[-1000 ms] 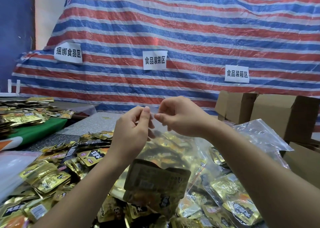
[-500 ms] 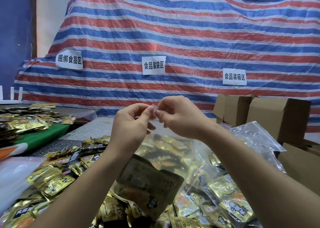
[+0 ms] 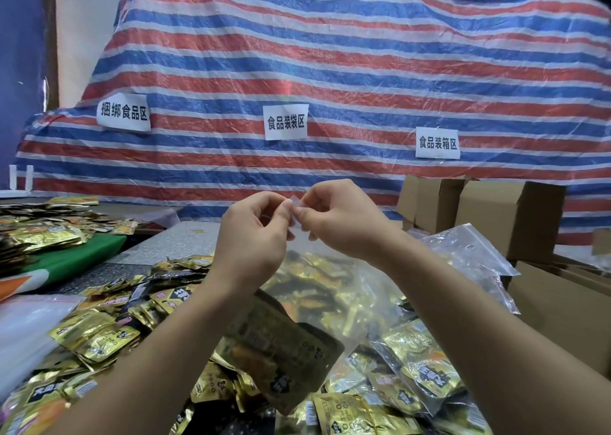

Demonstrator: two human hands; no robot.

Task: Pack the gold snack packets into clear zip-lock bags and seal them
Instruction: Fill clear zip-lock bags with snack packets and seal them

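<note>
Now: your left hand [image 3: 254, 236] and right hand [image 3: 334, 218] pinch zip strip of clear zip-lock bag [image 3: 299, 297], held above worktop middle, gold packet [image 3: 281, 352] inside. Advice: run pinch along strip, press firmly to far corner. Count: two hands, one bag in grip, loose gold snack packets [image 3: 96, 335] beyond counting.

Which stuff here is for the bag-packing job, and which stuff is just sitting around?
For the job:
- left hand and right hand, both pinching the bag top
- clear zip-lock bag with a packet inside
- loose gold snack packets

Just lying about:
- cardboard boxes
- striped tarp
- paper signs
- green board
</note>
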